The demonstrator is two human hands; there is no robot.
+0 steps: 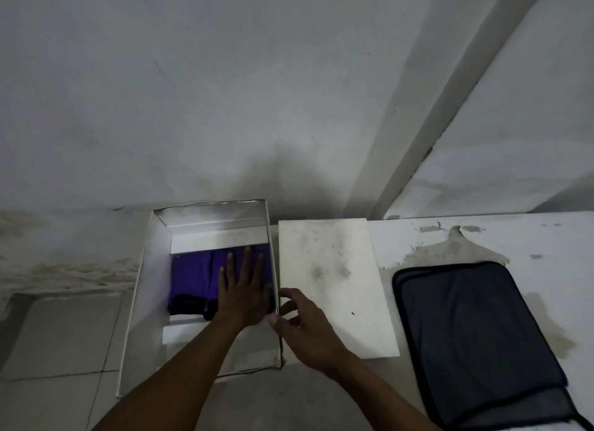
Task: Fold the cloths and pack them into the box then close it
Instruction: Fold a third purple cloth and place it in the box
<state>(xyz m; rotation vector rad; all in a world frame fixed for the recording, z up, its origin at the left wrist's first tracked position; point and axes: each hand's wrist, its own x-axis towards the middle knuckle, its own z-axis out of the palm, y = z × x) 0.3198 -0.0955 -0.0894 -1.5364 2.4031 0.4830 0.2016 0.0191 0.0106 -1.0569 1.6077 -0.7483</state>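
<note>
An open white box (144, 286) stands on the table's left end. Inside it lies a folded purple cloth (193, 276) with a dark band along its near edge. My left hand (244, 289) lies flat on the cloth's right half, fingers spread. My right hand (305, 324) is at the box's right wall, thumb and fingers curled around the rim. The white lid (334, 286) lies flat just right of the box. A dark grey cloth (475, 337) is spread on the table at the right.
The white table top (530, 237) has peeled, stained patches. A grey wall rises close behind the box. Tiled floor (54, 340) shows at the lower left, beyond the table's left edge.
</note>
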